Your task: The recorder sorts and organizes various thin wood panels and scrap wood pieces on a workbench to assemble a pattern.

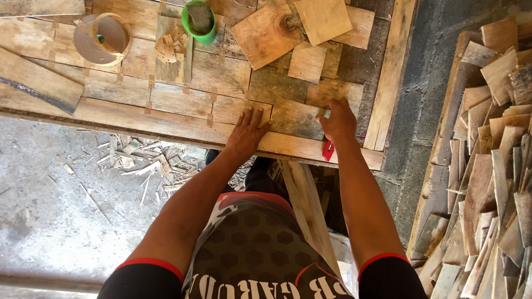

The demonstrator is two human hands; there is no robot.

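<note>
My left hand [247, 133] lies flat, fingers spread, on a thin wood veneer piece [235, 109] at the front of a plank worktable [138, 119]. My right hand [338, 120] is closed around a red-handled cutter [328, 149], pressing its tip at the right edge of a darker veneer piece [293, 118]. The red handle sticks out below my fist, past the table's front edge. Several veneer pieces are laid edge to edge across the tabletop, joined by small tape strips.
A roll of brown tape [102, 39] and a green cup [199, 22] sit at the back of the table, with loose square veneer sheets [266, 34] beside them. A big pile of veneer offcuts [493, 160] fills the right side. Wood scraps [144, 158] litter the concrete floor.
</note>
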